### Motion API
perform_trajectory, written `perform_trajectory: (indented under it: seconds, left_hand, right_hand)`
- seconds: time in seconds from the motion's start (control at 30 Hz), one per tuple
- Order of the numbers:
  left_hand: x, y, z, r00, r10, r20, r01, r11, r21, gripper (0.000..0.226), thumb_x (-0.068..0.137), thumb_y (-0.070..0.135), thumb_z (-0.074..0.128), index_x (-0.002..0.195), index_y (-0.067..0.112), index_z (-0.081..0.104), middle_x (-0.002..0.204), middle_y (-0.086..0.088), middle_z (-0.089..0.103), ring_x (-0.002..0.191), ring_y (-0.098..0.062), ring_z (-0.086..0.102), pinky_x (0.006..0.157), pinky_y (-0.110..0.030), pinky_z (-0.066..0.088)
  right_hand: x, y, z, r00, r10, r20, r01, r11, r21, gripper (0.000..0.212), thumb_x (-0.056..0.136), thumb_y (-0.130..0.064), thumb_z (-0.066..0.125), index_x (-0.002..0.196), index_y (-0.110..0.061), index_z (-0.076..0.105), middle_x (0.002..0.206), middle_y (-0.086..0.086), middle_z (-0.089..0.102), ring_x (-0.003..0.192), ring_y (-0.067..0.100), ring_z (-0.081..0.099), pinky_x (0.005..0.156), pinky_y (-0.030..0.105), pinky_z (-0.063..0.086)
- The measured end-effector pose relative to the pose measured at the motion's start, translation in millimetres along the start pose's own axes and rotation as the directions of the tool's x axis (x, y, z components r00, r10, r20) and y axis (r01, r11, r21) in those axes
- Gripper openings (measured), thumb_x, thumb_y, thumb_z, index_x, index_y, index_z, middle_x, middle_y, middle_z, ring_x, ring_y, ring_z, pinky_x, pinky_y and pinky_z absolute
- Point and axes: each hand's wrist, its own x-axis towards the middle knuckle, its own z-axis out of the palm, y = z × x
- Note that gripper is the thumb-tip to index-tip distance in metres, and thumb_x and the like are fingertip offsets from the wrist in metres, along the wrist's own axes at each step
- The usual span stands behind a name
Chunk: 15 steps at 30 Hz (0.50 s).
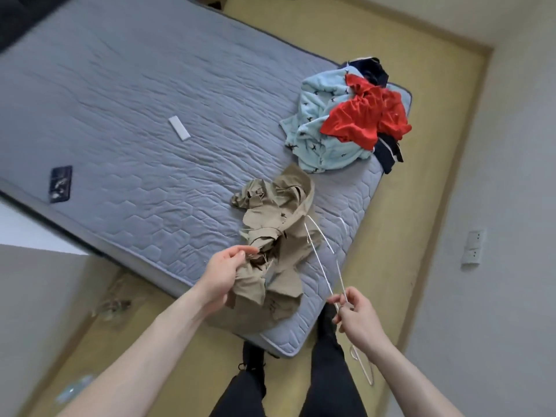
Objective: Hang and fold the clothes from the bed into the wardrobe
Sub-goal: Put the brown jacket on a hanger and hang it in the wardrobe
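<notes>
- Khaki garment [276,236]: crumpled on the bed [120,115] near its 5 o'clock corner, lower folds draped toward the mattress edge. Head view only.
- Left hand [222,275]: fingers and thumb pinch a fold at the garment's 9 o'clock side; cloth bunches under the grip.
- Right hand [358,317]: fingers curled round a white wire hanger [323,260], held near the neck. The frame runs toward 11 o'clock and one end touches or enters the khaki cloth; cannot tell which. The hook hangs out below the hand at 5 o'clock.
- Pile of clothes [346,115] at 2 o'clock on the bed, well apart from the khaki piece: pale blue printed fleece, red garment on top, dark items at the edges.
- Also on the bed: white flat bar [179,128] at 11 o'clock, dark phone [61,184] at 9 o'clock.
- Handling, judged: the khaki piece looks a light woven cloth, soft and limp, not slippery, not fragile. It will not hold shape, so one pinch only lifts a bunch.
- Best hold, judged: find the collar or shoulder seams, spread them, then feed the hanger ends in one shoulder at a time.
- Hanger looks thin and springy; grip at the neck for control.
- Step in hand, judged: getting the garment onto the hanger; early in the task, pile untouched.
</notes>
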Motion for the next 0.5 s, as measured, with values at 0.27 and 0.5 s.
perform_trajectory:
  seconds: [0.27,0.5]
  left_hand:
    - [-119.2,114.2,28.0,0.979,0.196,-0.055,-0.2,0.976,-0.082,0.034,0.104,0.0,0.041,0.096,0.014,0.071,0.085,-0.012,0.066,0.073,-0.019,0.059,0.067,-0.026,0.049]
    - [-207.6,163.1,37.5,0.891,0.393,-0.228,-0.414,0.909,-0.053,0.024,0.098,0.013,0.05,0.092,0.025,0.07,0.08,-0.011,0.046,0.068,-0.023,0.038,0.059,-0.032,0.033]
  right_hand:
    - [20.1,-43.7,-13.1,0.96,-0.168,0.224,0.221,0.946,-0.238,0.013,0.095,-0.013,0.065,0.094,-0.016,0.053,0.1,0.004,0.067,0.072,0.015,0.056,0.066,0.031,0.047]
    - [33.5,-95.4,8.7,0.877,-0.243,0.415,0.366,0.897,-0.247,0.049,0.082,-0.048,0.081,0.103,-0.021,0.047,0.103,0.003,0.059,0.093,0.021,0.062,0.085,0.041,0.055]
